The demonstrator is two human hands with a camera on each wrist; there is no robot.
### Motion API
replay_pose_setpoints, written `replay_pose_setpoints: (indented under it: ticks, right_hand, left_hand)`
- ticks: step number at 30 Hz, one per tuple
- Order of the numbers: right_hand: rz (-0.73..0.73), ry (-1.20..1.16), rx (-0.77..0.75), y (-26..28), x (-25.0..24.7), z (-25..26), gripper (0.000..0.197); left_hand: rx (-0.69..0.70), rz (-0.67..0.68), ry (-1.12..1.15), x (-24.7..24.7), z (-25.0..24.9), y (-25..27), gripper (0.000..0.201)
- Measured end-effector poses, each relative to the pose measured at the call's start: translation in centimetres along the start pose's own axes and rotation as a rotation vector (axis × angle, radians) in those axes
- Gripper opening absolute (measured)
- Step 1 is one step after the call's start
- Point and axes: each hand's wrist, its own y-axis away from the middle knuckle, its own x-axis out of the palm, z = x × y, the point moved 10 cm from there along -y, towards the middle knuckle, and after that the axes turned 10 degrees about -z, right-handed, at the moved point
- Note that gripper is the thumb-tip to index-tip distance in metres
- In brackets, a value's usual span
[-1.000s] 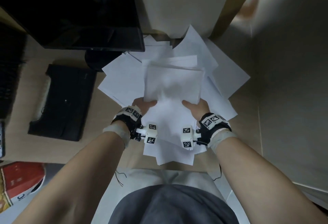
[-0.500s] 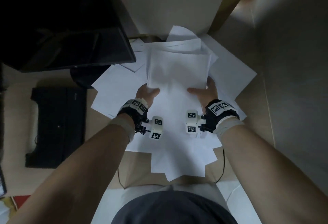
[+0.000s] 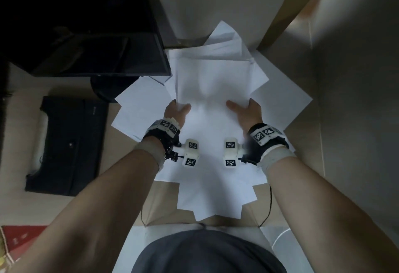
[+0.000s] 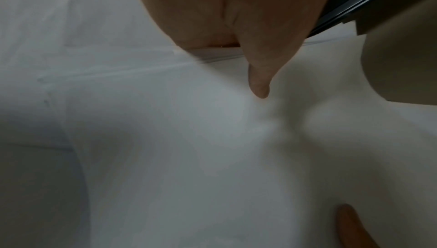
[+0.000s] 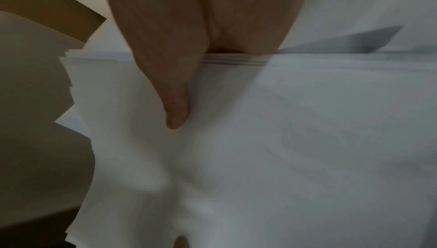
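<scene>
A stack of white paper sheets is held upright-tilted over the desk, its lower edge in both hands. My left hand grips the stack's lower left corner, thumb on the near face. My right hand grips the lower right corner the same way. In the left wrist view the thumb presses on the paper; in the right wrist view the thumb lies on the stack, whose layered edge shows. More loose sheets lie fanned out on the desk below.
A dark monitor stands at the left, with a black keyboard in front of it. A white box sits behind the papers. A grey partition wall bounds the right side. A red package is at bottom left.
Both hands have pushed the held stack farther from my body and raised it more upright. The view has tilted with it.
</scene>
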Motion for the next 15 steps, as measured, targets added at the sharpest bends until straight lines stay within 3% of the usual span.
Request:
replay_pose_setpoints:
  ticks: [5, 7, 13, 15]
  right_hand:
    - [0.076, -0.009, -0.151, 2.2, -2.4, 3.4, 0.034]
    - [0.113, 0.028, -0.197, 3.3, -3.3, 4.2, 0.042]
    - [0.248, 0.112, -0.235, 7.4, -2.7, 5.0, 0.025]
    - [0.301, 0.154, -0.242, 8.6, -1.2, 5.0, 0.032]
  left_hand:
    - [-0.027, -0.016, 0.275, -0.4, -1.3, 3.3, 0.017]
    - [-0.039, -0.031, 0.334, -0.7, -0.9, 4.8, 0.015]
    - [-0.114, -0.106, 0.381, -3.9, 2.4, 8.8, 0.004]
    - [-0.17, -0.123, 0.433, -5.1, 4.6, 9.8, 0.016]
